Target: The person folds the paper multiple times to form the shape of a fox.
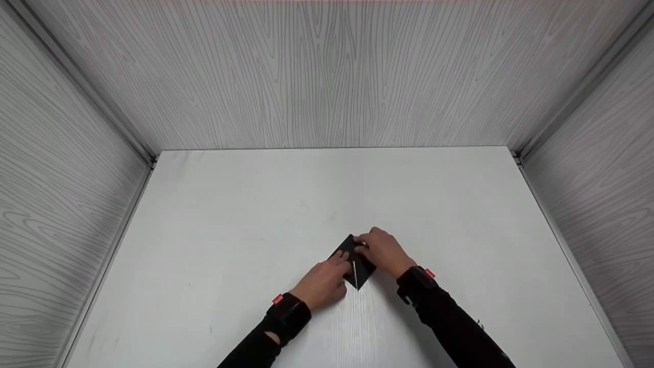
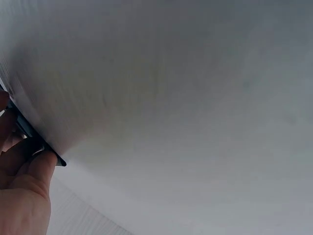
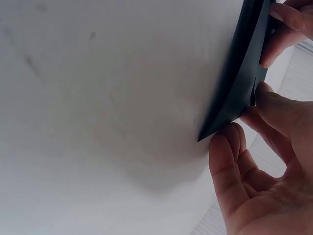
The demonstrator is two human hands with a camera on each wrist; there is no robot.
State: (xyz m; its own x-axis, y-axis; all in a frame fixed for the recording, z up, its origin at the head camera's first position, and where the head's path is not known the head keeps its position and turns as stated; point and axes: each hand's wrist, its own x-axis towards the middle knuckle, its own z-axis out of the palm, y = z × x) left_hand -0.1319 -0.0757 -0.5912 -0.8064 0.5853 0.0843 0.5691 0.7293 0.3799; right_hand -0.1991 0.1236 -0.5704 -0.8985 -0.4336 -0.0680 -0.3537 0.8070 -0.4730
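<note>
A sheet of black paper (image 1: pixel 361 268), folded to a diamond with a slit-like pale line near its front point, lies on the white table. From the left, my left hand (image 1: pixel 321 281) presses its fingers on the paper's left half, with the thumb in front of the paper. At the far right edge, my right hand (image 1: pixel 384 250) pinches the paper between thumb and index finger. The right wrist view shows a raised flap of the paper (image 3: pixel 239 83), the right thumb over its edge. In the left wrist view the paper (image 2: pixel 29 128) appears nearly edge-on beside the fingers.
The white tabletop (image 1: pixel 230 204) spreads around both hands. Grey wood-grain panels stand along the back (image 1: pixel 327 76), the left side (image 1: pixel 61 179) and the right side (image 1: pixel 603 168). Black bands with red tags circle both wrists.
</note>
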